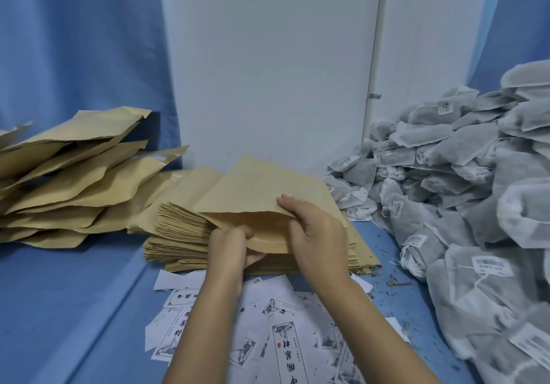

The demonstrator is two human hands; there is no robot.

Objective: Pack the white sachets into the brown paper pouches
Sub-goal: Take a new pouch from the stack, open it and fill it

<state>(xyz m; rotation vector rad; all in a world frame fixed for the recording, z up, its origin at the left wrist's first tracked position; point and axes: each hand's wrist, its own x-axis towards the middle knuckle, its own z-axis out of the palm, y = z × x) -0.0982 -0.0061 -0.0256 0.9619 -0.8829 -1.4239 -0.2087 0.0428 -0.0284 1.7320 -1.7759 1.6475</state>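
I hold one brown paper pouch (256, 190) tilted up above a thick stack of flat empty pouches (178, 234). My left hand (230, 246) pinches the lower lip of its mouth. The upper lip is gripped by my right hand (315, 234), and the mouth gapes between the two. Nothing shows inside the pouch. A large heap of white sachets (464, 181) with small printed labels fills the right side, apart from both hands.
Bulging brown pouches (68, 175) lie piled at the left. Printed paper slips (285, 333) are scattered on the blue cloth (74, 309) under my forearms. A white wall panel (268, 71) stands behind, with blue curtains on both sides. Dry crumbs litter the cloth near the sachets.
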